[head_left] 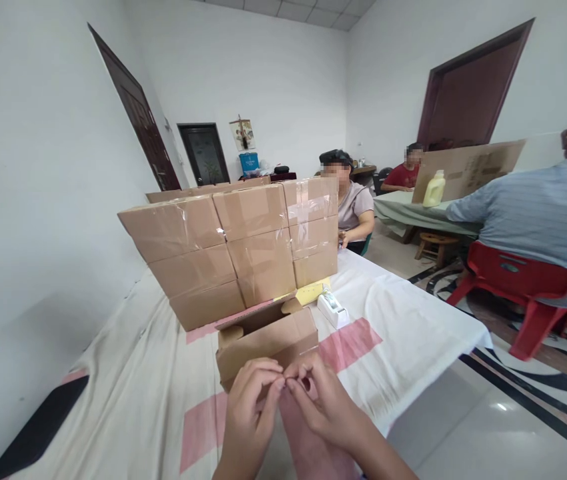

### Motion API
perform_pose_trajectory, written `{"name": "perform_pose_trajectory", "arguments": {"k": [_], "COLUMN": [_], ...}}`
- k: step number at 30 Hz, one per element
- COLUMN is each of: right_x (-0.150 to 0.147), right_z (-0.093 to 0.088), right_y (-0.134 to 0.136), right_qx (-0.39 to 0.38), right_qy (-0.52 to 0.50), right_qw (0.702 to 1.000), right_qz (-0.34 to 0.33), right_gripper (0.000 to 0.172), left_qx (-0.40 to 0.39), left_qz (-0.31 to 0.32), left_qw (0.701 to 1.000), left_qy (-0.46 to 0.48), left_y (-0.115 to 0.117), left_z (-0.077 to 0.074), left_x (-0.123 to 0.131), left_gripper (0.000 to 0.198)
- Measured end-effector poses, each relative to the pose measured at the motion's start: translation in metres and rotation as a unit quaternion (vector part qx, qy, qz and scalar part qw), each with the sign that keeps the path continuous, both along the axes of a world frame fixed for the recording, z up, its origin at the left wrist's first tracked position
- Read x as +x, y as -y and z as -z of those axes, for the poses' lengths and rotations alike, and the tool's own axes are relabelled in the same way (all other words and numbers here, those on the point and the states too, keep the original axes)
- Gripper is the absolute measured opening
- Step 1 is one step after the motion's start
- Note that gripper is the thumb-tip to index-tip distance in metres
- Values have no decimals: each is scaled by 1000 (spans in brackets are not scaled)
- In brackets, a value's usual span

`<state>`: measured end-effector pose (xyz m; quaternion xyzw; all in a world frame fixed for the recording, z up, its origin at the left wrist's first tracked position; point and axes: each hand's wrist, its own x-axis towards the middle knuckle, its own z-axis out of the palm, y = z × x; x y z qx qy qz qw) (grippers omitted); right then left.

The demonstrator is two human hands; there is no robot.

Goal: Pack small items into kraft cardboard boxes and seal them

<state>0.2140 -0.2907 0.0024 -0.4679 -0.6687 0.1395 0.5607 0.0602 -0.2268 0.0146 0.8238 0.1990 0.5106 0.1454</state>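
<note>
My left hand [256, 400] and my right hand [316, 393] meet fingertip to fingertip, low in the middle of the view. Both are closed in a pinch. Whatever sits between the fingertips is too small to make out. Just beyond them lies an open cardboard box [268, 343] on the cloth, its dark inside partly showing and its near lower part hidden behind my hands. A white tape dispenser [332, 311] stands to the right of the box, next to a yellow strip [312, 292].
A wall of stacked, taped cardboard boxes [258, 247] rises behind the open box. White and pink cloth [388, 300] covers the table. A person [356, 207] sits across it. At another table are two more people, a yellow bottle [434, 189] and a red chair [518, 280].
</note>
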Motion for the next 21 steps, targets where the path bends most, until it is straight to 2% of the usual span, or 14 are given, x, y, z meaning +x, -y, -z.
{"name": "perform_pose_trajectory", "arguments": {"k": [3,5,8,10,12,14,18,21], "right_x": [-3,3,24,42,57,67,73,74], "right_z": [-6,-14,-34,-47,-56,-57,-41,-30], "right_y": [-3,-4,-11,-23,-43,-67,-104,-114], "right_qx": [-57,-58,30,95,113,89,-2,-41], "right_qy": [-53,-62,20,103,165,203,185,128], "right_qw": [997,996,984,963,956,960,978,988], "right_qz": [-11,28,172,229,216,171,99,77], "right_gripper": [15,19,10,3,18,26,19,12], "left_qx": [82,85,7,-25,-37,-48,-63,-91], "left_qz": [-45,-64,-85,-106,-116,-115,-94,-79], "left_qw": [996,993,988,980,977,978,989,992], "left_qy": [6,45,133,165,175,166,100,27], "left_y": [-2,-4,-13,-20,-27,-30,-33,-39], "left_z": [7,11,9,4,-2,-7,-14,-25], "left_x": [-4,-10,-27,-39,-49,-53,-49,-43], "left_gripper": [15,16,15,13,13,13,12,15]}}
